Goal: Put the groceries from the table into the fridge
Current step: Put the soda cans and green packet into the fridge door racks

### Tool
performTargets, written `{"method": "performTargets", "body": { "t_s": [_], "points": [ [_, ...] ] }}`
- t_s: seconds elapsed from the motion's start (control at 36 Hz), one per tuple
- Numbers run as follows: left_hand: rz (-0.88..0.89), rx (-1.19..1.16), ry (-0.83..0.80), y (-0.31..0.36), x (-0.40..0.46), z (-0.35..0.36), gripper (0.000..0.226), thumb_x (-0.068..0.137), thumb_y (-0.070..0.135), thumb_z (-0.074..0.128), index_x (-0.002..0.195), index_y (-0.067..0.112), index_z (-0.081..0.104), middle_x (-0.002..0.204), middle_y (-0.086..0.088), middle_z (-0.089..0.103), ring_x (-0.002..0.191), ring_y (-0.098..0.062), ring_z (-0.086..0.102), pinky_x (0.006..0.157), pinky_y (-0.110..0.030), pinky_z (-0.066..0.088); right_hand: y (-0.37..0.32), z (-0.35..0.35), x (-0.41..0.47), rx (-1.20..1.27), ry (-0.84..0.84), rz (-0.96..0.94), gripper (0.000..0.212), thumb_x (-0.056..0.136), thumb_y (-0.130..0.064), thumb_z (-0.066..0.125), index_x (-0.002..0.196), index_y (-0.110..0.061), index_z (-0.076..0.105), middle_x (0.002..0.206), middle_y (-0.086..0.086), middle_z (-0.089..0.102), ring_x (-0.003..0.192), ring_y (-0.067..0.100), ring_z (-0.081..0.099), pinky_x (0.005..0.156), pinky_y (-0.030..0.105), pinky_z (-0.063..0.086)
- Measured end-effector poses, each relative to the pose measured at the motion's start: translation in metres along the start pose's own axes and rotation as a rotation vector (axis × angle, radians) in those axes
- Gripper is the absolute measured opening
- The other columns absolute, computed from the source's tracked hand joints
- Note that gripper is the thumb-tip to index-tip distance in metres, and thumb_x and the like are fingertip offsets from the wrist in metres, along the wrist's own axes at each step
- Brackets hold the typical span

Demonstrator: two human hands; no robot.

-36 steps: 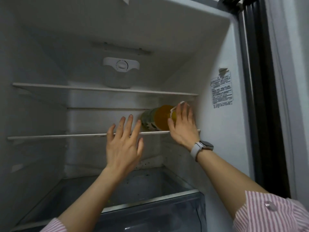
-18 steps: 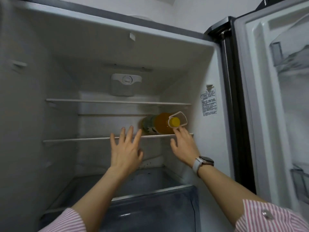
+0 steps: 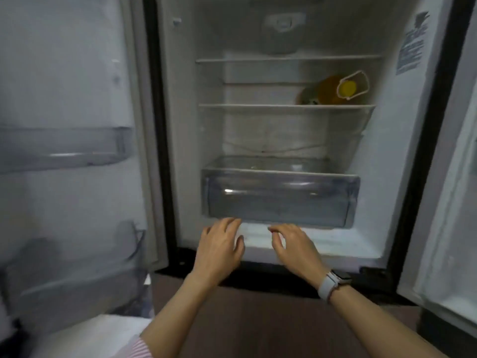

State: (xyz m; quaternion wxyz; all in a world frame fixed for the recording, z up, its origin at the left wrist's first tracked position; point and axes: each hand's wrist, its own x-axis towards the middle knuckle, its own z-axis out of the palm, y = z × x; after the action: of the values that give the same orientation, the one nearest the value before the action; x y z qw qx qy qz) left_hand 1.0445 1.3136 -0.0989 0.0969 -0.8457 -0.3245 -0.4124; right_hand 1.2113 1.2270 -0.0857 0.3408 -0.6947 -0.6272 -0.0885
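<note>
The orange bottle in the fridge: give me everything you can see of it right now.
The orange bottle lies on its side on the second shelf, at the right end near the fridge wall. Its yellow cap points outward, ringed by a white loop handle. The body looks like clear plastic filled with orange liquid, with a greenish label toward the back end. Only the shelf touches it; neither hand is near. The image is blurred, so the label cannot be read.

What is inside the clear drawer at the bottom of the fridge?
Nothing shows through the clear drawer: only glare and its own walls. The picture is blurred, so small or flat items cannot be ruled out.
</note>
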Motion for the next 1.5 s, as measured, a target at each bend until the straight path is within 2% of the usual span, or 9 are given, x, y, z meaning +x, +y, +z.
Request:
{"method": "performTargets", "body": {
  "t_s": [0.22, 0.36, 0.67, 0.81, 0.97, 1.08, 1.25, 1.39, 1.5],
  "points": [
    [-0.405, 0.095, -0.189, -0.063, -0.225, -0.088, 0.037, 0.079, 0.032, 0.042, 0.100, 0.015, 0.066, 0.092, -0.002, 0.069, 0.082, -0.026, 0.066, 0.070, -0.035, 0.052, -0.117, 0.107, -0.126, 0.166, -0.342, -0.074, 0.030, 0.094, -0.017, 0.044, 0.119, -0.011, 0.058, 0.121, 0.006, 0.060, 0.115, 0.024, 0.051, 0.098, 0.031, 0.034],
    [-0.751, 0.188, -0.303, -0.113, -0.361, -0.176, 0.044, 0.082, 0.036, 0.039, 0.109, 0.013, 0.065, 0.107, -0.005, 0.068, 0.095, -0.028, 0.063, 0.082, -0.042, 0.047, -0.221, 0.173, -0.194, 0.291, -0.574, -0.186, 0.027, 0.092, -0.014, 0.045, 0.113, -0.009, 0.061, 0.114, 0.009, 0.063, 0.108, 0.025, 0.054, 0.092, 0.031, 0.038],
    [-1.308, 0.421, -0.147, -0.190, -0.618, -0.439, 0.031, 0.092, 0.025, 0.050, 0.119, 0.012, 0.058, 0.120, -0.006, 0.060, 0.110, -0.023, 0.056, 0.096, -0.041, 0.043, -0.545, 0.293, -0.349, 0.528, -0.964, -0.548, 0.028, 0.095, -0.018, 0.043, 0.116, -0.011, 0.060, 0.118, 0.005, 0.062, 0.110, 0.020, 0.054, 0.094, 0.025, 0.037],
    [-1.476, 0.534, -0.089, -0.216, -0.695, -0.539, 0.032, 0.091, 0.024, 0.052, 0.120, 0.010, 0.059, 0.123, -0.008, 0.059, 0.114, -0.024, 0.055, 0.096, -0.038, 0.043, -0.668, 0.320, -0.399, 0.588, -1.062, -0.672, 0.025, 0.093, -0.015, 0.047, 0.111, -0.010, 0.063, 0.112, 0.009, 0.064, 0.105, 0.025, 0.058, 0.094, 0.033, 0.043],
    [-1.570, 0.597, 0.035, -0.269, -0.748, -0.608, 0.029, 0.088, 0.017, 0.057, 0.115, 0.007, 0.061, 0.119, -0.011, 0.061, 0.111, -0.028, 0.057, 0.095, -0.037, 0.041, -0.782, 0.358, -0.423, 0.578, -1.111, -0.854, 0.030, 0.095, -0.016, 0.043, 0.119, -0.010, 0.058, 0.121, 0.006, 0.061, 0.112, 0.021, 0.054, 0.092, 0.021, 0.035],
    [-1.549, 0.622, 0.036, -0.329, -0.772, -0.635, 0.028, 0.086, 0.016, 0.057, 0.112, 0.007, 0.062, 0.115, -0.013, 0.062, 0.106, -0.032, 0.058, 0.091, -0.040, 0.044, -0.847, 0.401, -0.422, 0.615, -1.078, -0.887, 0.027, 0.094, -0.016, 0.044, 0.115, -0.012, 0.060, 0.116, 0.005, 0.062, 0.106, 0.020, 0.057, 0.089, 0.024, 0.040],
    [-1.401, 0.710, -0.045, -0.442, -0.790, -0.666, 0.024, 0.080, 0.010, 0.065, 0.104, 0.009, 0.065, 0.104, -0.010, 0.066, 0.095, -0.025, 0.062, 0.079, -0.036, 0.049, -0.944, 0.478, -0.401, 0.677, -0.882, -1.021, 0.042, 0.084, -0.028, 0.032, 0.104, -0.009, 0.064, 0.098, 0.010, 0.066, 0.089, 0.026, 0.062, 0.080, 0.031, 0.048],
    [-1.297, 0.693, -0.225, -0.528, -0.810, -0.674, 0.021, 0.075, 0.014, 0.063, 0.096, 0.011, 0.068, 0.093, -0.006, 0.070, 0.084, -0.022, 0.066, 0.069, -0.033, 0.050, -1.016, 0.537, -0.387, 0.584, -0.691, -1.288, 0.030, 0.078, -0.012, 0.050, 0.101, -0.005, 0.067, 0.100, 0.011, 0.070, 0.098, 0.029, 0.065, 0.093, 0.040, 0.048],
    [-1.322, 0.554, -0.393, -0.567, -0.828, -0.661, 0.023, 0.081, 0.017, 0.064, 0.103, 0.010, 0.066, 0.104, -0.006, 0.068, 0.097, -0.022, 0.063, 0.083, -0.036, 0.048, -1.041, 0.587, -0.386, 0.332, -0.693, -1.462, 0.028, 0.076, -0.015, 0.064, 0.103, -0.009, 0.066, 0.104, 0.009, 0.070, 0.109, 0.028, 0.061, 0.102, 0.045, 0.038]
  ]
}}
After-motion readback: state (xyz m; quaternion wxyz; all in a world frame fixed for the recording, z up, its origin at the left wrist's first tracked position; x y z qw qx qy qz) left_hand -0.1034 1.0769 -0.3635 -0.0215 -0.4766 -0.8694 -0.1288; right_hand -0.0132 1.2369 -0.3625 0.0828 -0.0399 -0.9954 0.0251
